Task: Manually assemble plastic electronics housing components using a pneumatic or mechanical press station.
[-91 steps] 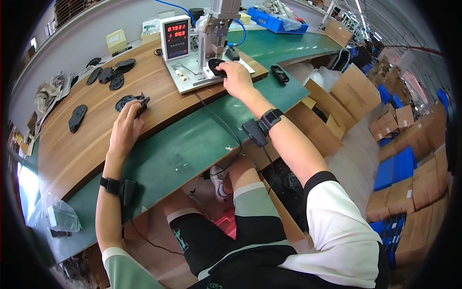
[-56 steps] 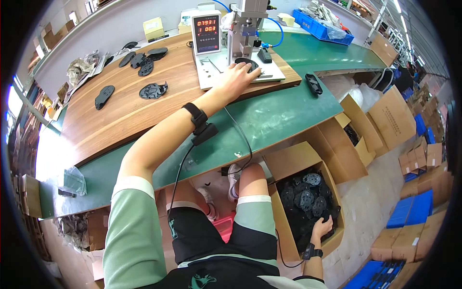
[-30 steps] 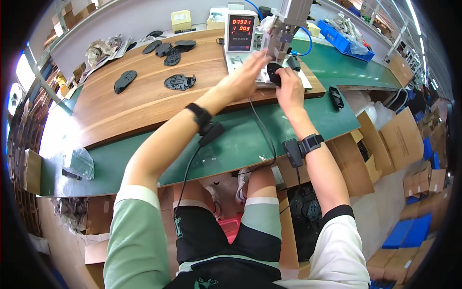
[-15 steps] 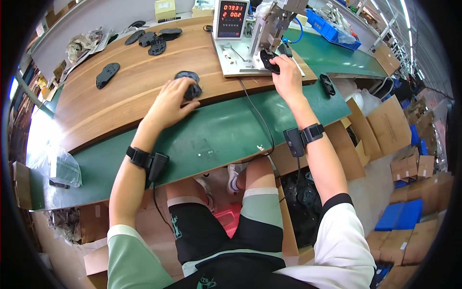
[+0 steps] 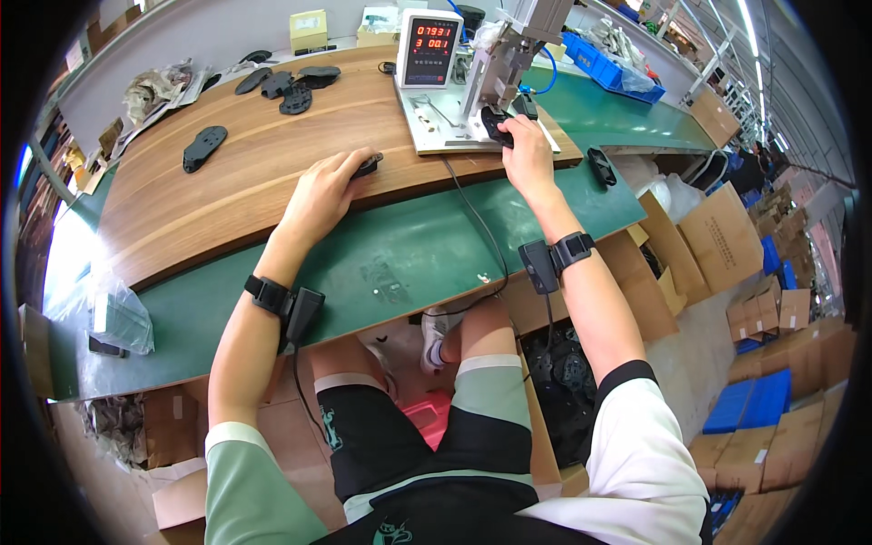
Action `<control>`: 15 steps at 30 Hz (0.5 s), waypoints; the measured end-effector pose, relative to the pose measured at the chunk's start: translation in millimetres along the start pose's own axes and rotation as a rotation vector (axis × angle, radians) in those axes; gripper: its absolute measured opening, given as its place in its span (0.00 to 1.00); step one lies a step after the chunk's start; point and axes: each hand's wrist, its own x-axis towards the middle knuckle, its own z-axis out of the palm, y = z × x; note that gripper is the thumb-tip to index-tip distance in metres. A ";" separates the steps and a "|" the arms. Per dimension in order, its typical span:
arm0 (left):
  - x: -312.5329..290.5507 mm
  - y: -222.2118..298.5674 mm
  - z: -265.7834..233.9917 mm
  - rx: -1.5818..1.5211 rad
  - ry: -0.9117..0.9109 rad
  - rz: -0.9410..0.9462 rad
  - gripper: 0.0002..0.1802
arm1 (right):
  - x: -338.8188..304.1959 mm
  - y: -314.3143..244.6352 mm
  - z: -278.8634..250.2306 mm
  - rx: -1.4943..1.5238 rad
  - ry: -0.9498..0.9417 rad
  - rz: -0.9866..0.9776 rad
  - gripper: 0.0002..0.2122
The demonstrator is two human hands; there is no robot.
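My right hand (image 5: 529, 153) grips a black moulded plastic part (image 5: 496, 125) and holds it on the white base of a bench press (image 5: 505, 77), right under the press head. At the wooden board's front edge, my left hand (image 5: 320, 195) is closed around another black plastic part (image 5: 368, 166). Most of that second part is hidden behind the fingers. Beside the press stands a white counter box (image 5: 426, 50) with red lit digits. Tweezers (image 5: 442, 113) lie on the press base.
A black shell (image 5: 204, 148) lies alone on the wooden board (image 5: 182, 218), with several more black pieces (image 5: 295, 97) farther back. On the green table, a dark oblong part (image 5: 601, 167) lies right of the press. A cable crosses the table's front edge. A blue tray (image 5: 613, 68) stands at the far right.
The view has shifted slightly. My left hand has turned its part so less of it shows. My right hand still holds its part under the press. The counter's red digits differ.
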 end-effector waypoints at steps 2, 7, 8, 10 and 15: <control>-0.6 1.4 -4.7 -0.021 -0.016 -0.039 0.23 | 0.1 -0.3 -0.4 -0.001 -0.004 0.004 0.14; -2.1 0.5 -3.0 -0.035 0.021 -0.107 0.28 | -0.5 -1.4 -0.4 -0.015 -0.015 0.020 0.15; -4.2 0.2 -3.5 -0.057 0.023 -0.119 0.28 | -0.7 -2.1 1.1 -0.007 -0.011 0.024 0.15; -2.7 0.5 -4.8 -0.082 0.026 -0.130 0.27 | 0.1 -3.5 1.9 0.000 0.001 0.001 0.15; -2.5 0.1 -7.3 -0.008 -0.015 -0.153 0.27 | 1.1 -1.0 -0.7 0.027 0.010 0.021 0.14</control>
